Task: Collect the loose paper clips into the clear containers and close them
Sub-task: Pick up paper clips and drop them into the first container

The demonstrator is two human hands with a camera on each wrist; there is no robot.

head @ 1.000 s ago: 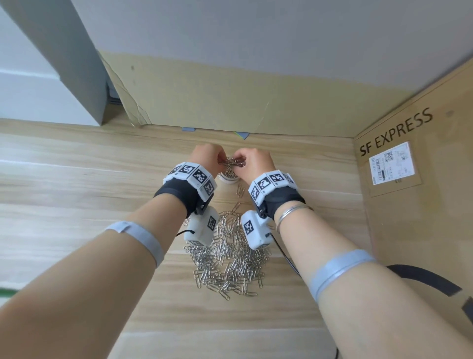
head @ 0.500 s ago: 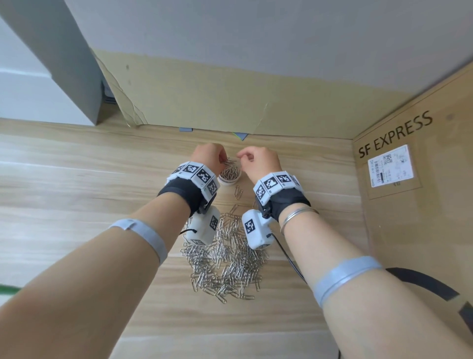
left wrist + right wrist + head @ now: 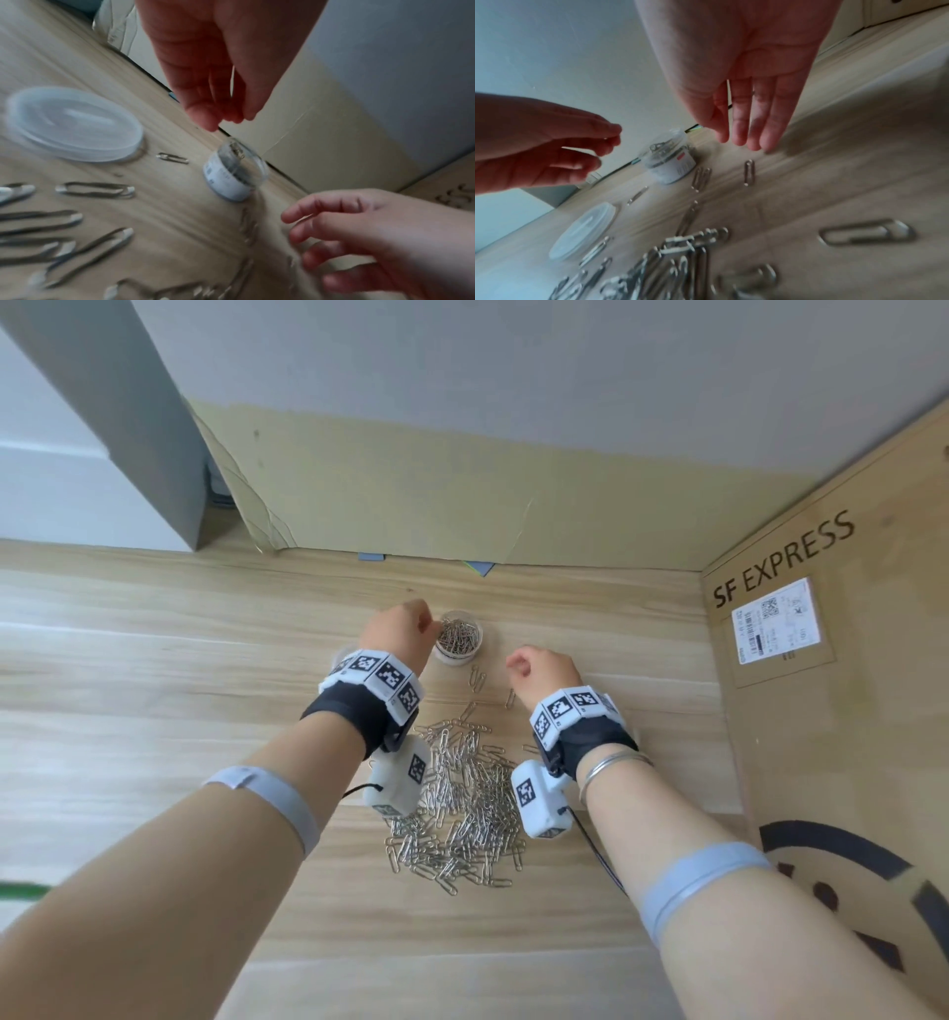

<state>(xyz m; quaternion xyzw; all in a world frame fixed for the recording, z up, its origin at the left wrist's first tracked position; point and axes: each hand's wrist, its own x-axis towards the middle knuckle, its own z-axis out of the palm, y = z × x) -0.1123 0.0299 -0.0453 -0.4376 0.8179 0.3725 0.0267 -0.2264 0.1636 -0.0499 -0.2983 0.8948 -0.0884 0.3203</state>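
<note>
The scene is lit evenly by soft, bright daylight; only faint shadows are cast on the wooden tabletop [image 3: 154,711]. The head view is sharp, though straight edges are bowed toward its borders. Both wrist views are dimmer and smeared by motion blur, so the near paper clips [image 3: 95,189] are rendered soft.

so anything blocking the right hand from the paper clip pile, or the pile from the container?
Nothing visible. The right hand hovers open above the loose silver paper clips on the wooden table. The small clear round container stands uncapped; its translucent lid lies on the table beside it.
</note>
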